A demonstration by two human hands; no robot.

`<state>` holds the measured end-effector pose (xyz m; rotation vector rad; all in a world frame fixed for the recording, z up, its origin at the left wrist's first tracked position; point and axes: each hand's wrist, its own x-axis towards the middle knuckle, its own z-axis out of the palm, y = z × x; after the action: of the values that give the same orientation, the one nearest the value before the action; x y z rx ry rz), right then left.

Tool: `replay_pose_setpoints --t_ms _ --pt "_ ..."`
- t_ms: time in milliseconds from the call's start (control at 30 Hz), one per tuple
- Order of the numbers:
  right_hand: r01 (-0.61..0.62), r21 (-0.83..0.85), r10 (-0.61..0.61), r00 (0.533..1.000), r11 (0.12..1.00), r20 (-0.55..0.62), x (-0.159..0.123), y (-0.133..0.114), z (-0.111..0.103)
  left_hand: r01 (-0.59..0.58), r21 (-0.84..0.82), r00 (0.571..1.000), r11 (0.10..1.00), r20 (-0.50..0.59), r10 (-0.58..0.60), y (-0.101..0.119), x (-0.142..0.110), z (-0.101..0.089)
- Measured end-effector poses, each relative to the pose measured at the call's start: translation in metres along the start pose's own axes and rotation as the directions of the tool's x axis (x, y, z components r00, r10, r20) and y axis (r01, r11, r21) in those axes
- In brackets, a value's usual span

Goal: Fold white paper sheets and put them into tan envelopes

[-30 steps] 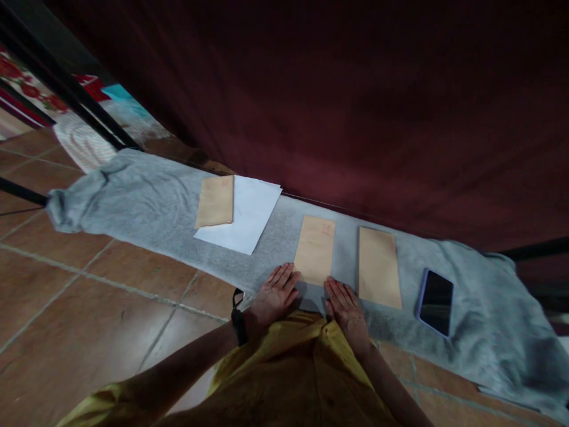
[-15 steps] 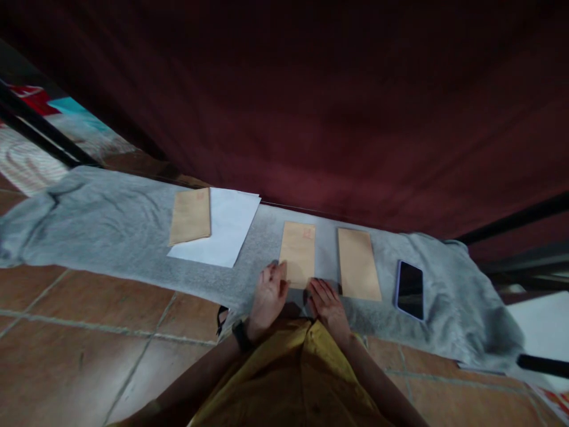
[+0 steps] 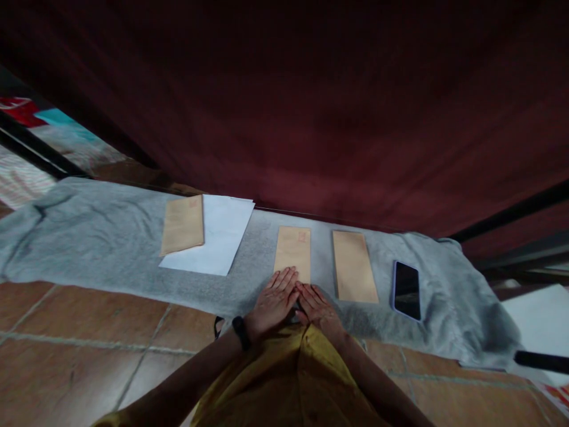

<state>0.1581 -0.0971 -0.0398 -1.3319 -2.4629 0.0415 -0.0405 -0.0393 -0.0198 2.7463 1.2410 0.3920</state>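
Observation:
Right in front of me a brown paper envelope (image 3: 292, 248) with a small red print lies flat on the grey cloth (image 3: 120, 237). My left hand (image 3: 276, 296) rests flat across its near edge, fingers stretched out, a dark band on the wrist. Beside it my right hand (image 3: 319, 309) lies flat too, its fingertips at the envelope's near right corner and close to the left fingers. Neither hand grasps anything. To the right of the hands lies a brown stack of envelopes (image 3: 354, 267), apart from them.
At the left, another stack of brown envelopes (image 3: 183, 224) overlaps white paper sheets (image 3: 226, 234). A phone (image 3: 406, 290) with a dark screen lies at the right. A dark red curtain (image 3: 311, 118) hangs behind the cloth. Tiled floor (image 3: 98, 320) shows in front.
My hands have come closer together, and the left has moved from the envelope's left side onto its near edge. The view has turned to the right.

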Motion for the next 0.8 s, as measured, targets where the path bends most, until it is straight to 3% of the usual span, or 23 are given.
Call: replay_pose_setpoints --t_ms 300,433,567,800 --pt "-0.012 0.014 0.012 0.999 1.0 0.051 0.005 0.002 -0.006 -0.035 -0.002 0.999 0.999 0.038 0.036 -0.042 0.108 0.007" --pt "-0.013 0.039 0.012 0.999 0.999 0.047 0.007 0.003 -0.01 -0.028 -0.015 0.998 1.0 0.056 0.028 -0.062 0.141 0.01" --pt "-0.026 0.062 0.024 0.999 0.998 0.045 0.007 0.002 -0.01 -0.047 -0.021 0.993 0.999 0.103 0.049 -0.068 0.149 0.01" --pt "-0.041 0.081 0.035 0.997 0.996 0.071 0.006 0.002 -0.012 -0.192 -0.088 0.965 0.977 0.167 0.205 -0.064 0.129 0.009"
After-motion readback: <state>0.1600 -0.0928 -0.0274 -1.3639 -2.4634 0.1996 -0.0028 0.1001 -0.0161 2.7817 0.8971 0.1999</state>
